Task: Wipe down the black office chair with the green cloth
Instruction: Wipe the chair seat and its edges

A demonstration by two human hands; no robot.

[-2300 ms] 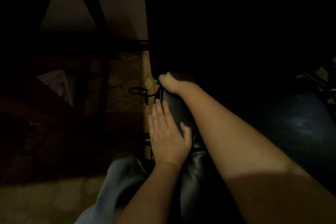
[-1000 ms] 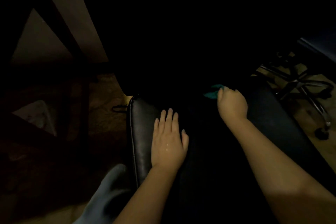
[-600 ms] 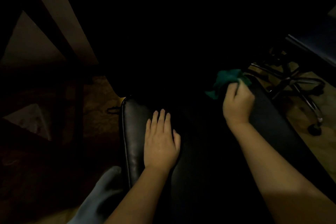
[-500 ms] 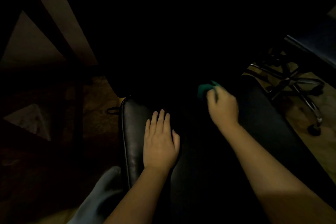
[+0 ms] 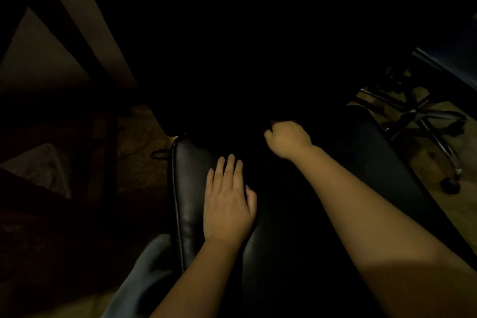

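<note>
The black office chair [image 5: 189, 188] fills the dim middle of the view, its leather seat edge with piping catching a little light on the left. My left hand [image 5: 228, 204] lies flat on that seat, fingers apart and pointing away from me. My right hand [image 5: 287, 138] is closed into a fist at the far middle of the seat, where it meets the dark backrest. The green cloth is hidden under that fist; none of it shows now.
A second chair's chrome star base with castors [image 5: 423, 121] stands on the floor at the right. A dark slanted table leg [image 5: 77, 41] and a pale bag [image 5: 38, 168] are on the left. My grey trouser leg [image 5: 144, 273] is at the bottom.
My right hand, holding the green cloth, has swept from the seat's right side leftward to its far middle, and the cloth has gone out of sight under it. My left hand stayed put.
</note>
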